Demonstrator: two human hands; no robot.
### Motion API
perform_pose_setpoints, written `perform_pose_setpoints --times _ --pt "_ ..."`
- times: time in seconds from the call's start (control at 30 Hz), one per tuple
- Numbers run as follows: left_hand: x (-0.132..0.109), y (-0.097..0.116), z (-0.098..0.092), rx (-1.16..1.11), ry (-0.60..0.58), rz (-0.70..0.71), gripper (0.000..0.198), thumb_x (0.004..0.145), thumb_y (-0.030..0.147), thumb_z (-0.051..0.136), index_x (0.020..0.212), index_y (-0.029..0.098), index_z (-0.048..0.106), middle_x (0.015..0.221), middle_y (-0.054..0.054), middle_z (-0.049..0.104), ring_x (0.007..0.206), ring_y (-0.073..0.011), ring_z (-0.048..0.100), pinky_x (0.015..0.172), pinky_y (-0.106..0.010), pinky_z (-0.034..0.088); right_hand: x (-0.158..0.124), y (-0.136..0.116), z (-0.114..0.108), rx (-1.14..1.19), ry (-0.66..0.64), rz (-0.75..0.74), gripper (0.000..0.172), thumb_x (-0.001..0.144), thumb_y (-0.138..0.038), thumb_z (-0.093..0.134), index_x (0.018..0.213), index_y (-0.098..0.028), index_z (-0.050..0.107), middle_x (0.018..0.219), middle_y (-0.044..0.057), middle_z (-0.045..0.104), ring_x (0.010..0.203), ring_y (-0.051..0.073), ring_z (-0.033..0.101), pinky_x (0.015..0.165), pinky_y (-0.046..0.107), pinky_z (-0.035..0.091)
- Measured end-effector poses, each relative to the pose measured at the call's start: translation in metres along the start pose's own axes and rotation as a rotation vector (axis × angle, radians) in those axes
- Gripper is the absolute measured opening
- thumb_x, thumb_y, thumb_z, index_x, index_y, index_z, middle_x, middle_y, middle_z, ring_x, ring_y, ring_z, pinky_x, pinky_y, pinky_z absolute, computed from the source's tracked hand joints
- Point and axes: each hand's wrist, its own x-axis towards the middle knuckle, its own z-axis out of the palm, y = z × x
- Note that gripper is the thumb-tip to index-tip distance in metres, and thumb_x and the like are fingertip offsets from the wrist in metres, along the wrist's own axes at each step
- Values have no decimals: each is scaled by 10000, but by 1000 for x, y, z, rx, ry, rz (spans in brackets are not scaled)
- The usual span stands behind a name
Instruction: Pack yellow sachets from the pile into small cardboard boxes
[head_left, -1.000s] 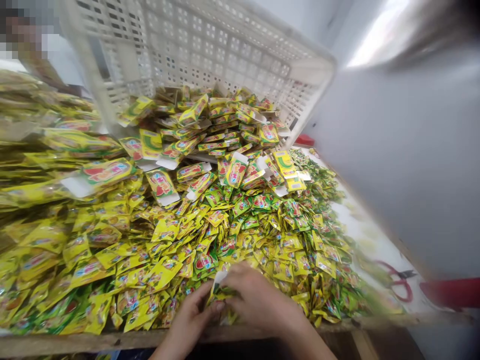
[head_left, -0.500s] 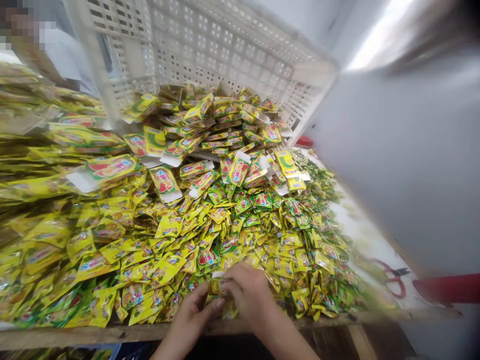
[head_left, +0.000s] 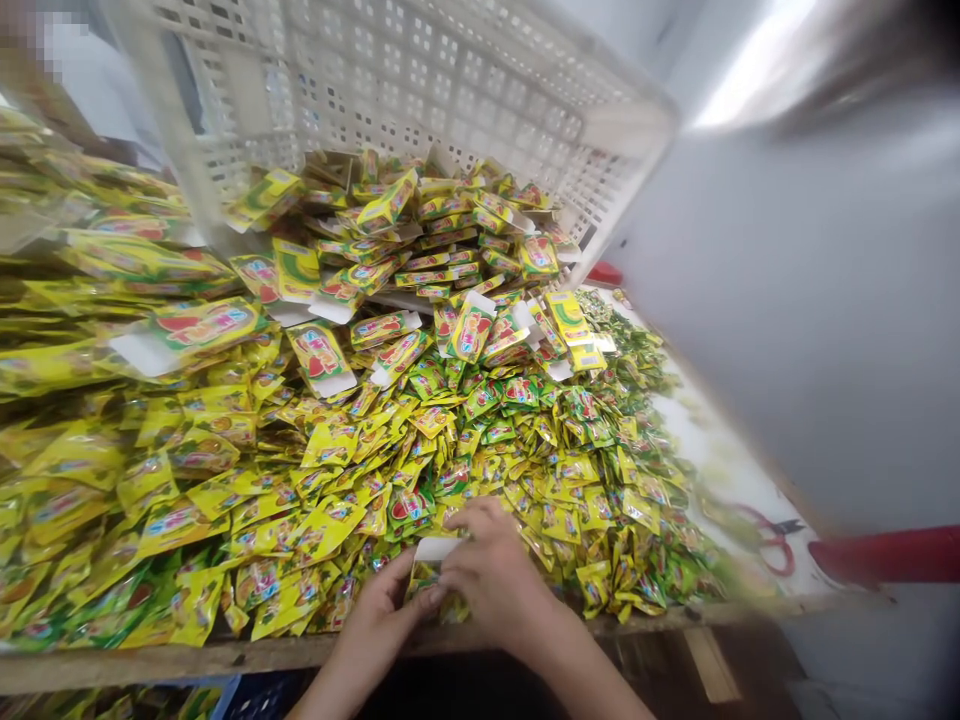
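Note:
Both my hands meet at the near edge of the table over a small yellow carton with a white flap [head_left: 430,562]. My left hand [head_left: 379,618] pinches its lower left side. My right hand [head_left: 495,575] curls over its right side and top, fingers closed on it. All around them lies a deep heap of small yellow and green sachets [head_left: 450,470]. Farther back is a pile of flat yellow cartons with white flaps [head_left: 420,270].
A white perforated plastic crate [head_left: 420,90] is tipped up behind the cartons. Red-handled scissors [head_left: 757,530] lie on the bare table at right, near a red object [head_left: 885,555]. The wooden table edge [head_left: 225,658] runs along the front. A grey wall stands at right.
The view shifted slightly. My hands stayed together at the table's front edge on the carton, and its white flap now shows above my fingers.

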Motion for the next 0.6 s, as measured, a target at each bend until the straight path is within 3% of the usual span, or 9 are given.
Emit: perform_pose_setpoints --times 0.1,0.23,0.37,0.43,0.5,0.6 --pt "1 -2 0 9 20 -13 356 790 335 712 1127 226 676 1173 -42 712 1084 -253 632 968 -327 467 -3 1 3 5 -85 3 54 804 -258 738 758 -242 715 1074 25 634 1069 234 483 893 376 417" --pt "4 -6 -1 -7 9 7 363 779 337 709 1122 221 685 1177 -50 713 1078 -268 642 966 -351 484 -1 -11 6 9 -49 45 174 762 -380 775 872 -255 722 1152 46 602 1135 263 458 935 409 398" --pt "2 -10 -7 21 29 -30 466 741 400 720 1164 208 679 1218 -72 696 1155 -311 607 1029 -421 451 -2 -16 6 133 34 49 124 807 -380 726 838 -260 736 1126 55 612 1113 259 497 935 411 413" --pt "-2 -11 -11 61 80 -69 473 764 453 686 1174 216 682 1257 -64 676 1239 -318 548 1086 -447 392 -7 -10 7 285 180 186 127 869 -344 650 926 -263 731 1063 62 635 1024 233 561 900 394 450" --pt "-6 -7 -14 68 144 -119 445 822 500 603 1162 228 697 1267 -47 671 1284 -303 511 1120 -445 349 -15 -2 12 515 273 421 168 876 -361 622 917 -228 715 877 53 650 800 198 617 716 334 515" --pt "-10 8 -14 20 72 -154 420 859 499 554 1132 225 719 1240 -52 687 1255 -290 542 1117 -430 356 -24 4 25 922 175 706 270 753 -437 717 829 -182 670 627 -9 575 499 142 544 429 243 450"
